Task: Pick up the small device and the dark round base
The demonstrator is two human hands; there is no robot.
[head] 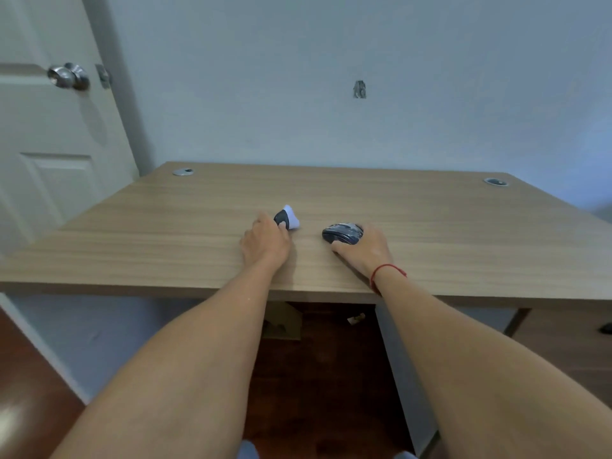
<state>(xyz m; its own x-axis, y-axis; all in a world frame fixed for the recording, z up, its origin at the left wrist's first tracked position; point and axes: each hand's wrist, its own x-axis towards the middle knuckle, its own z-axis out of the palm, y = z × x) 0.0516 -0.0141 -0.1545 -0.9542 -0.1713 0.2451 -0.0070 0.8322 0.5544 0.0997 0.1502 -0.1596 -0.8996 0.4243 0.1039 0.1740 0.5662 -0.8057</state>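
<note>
Pale blue wall behind, white door (49,134) at the left, and the wooden worktop (430,233) fills the middle. Both forearms stretch over its near edge. Right hand (362,248), red string (385,271) at the wrist, fingers curled over a dark computer mouse (341,232) lying mid-worktop. Left hand (265,241), just beside it, pinches a small black-and-white piece (287,218) resting on the wood.

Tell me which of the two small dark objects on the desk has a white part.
The one the left hand holds, the black-and-white object; the dark mouse under the right hand is all dark.
</note>
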